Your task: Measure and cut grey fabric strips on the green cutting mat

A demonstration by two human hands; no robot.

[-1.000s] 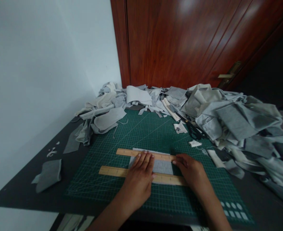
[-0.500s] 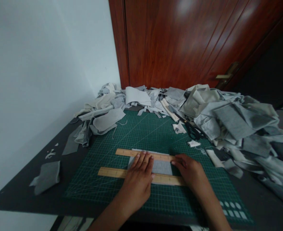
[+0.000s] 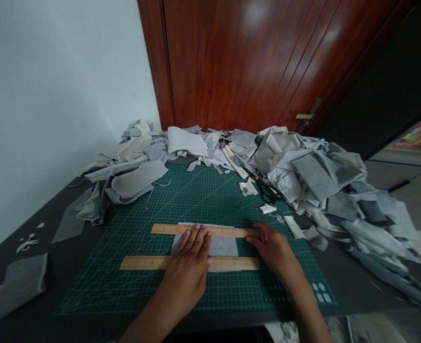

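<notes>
A light grey fabric piece (image 3: 223, 246) lies on the green cutting mat (image 3: 196, 190). Across its far edge runs a wooden ruler (image 3: 228, 232); a second wooden ruler (image 3: 144, 262) crosses the near edge, roughly parallel. My left hand (image 3: 189, 259) rests flat over the fabric, fingers stretched out, fingertips on the far ruler and palm over the near one. At the far ruler's right end, my right hand (image 3: 272, 245) grips it between thumb and fingers. The fabric under my left hand is hidden.
Heaps of grey and cream fabric (image 3: 313, 176) line the back and right of the table, with more scraps (image 3: 135, 181) at left. Black-handled scissors (image 3: 266, 193) lie by the right heap. A folded grey scrap (image 3: 22, 283) sits front left. A wooden door (image 3: 224, 66) stands behind.
The camera view has turned to the right, so everything appears further left. Both hands keep about the same place on the rulers and fabric.
</notes>
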